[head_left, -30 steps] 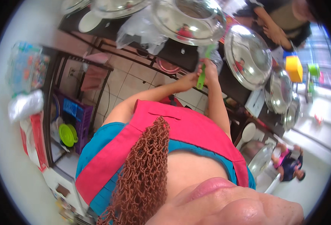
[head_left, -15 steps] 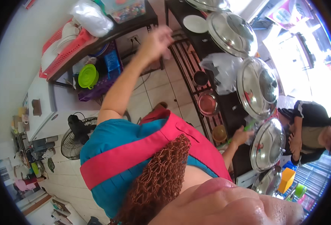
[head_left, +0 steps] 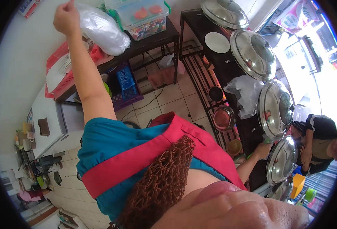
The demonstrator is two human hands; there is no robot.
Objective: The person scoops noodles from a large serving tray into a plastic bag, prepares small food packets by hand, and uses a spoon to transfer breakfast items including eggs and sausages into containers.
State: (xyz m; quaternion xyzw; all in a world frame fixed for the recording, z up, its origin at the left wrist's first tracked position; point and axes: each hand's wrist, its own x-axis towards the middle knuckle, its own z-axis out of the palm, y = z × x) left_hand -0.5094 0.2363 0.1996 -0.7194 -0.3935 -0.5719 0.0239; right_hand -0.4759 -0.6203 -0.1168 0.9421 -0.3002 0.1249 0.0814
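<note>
Whitish plastic bundle [head_left: 104, 32] lies near the outstretched left hand [head_left: 66, 20].

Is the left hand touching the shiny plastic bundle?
Cannot tell. In the head view, the left hand meets the outline of the plastic bundle, but depth is unclear: neither contact nor a gap shows plainly.

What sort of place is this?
Likely a small eatery's serving or kitchen area: a row of domed metal lids along a dark counter, a red basket holding white plates, and the wearer's red apron.
</note>
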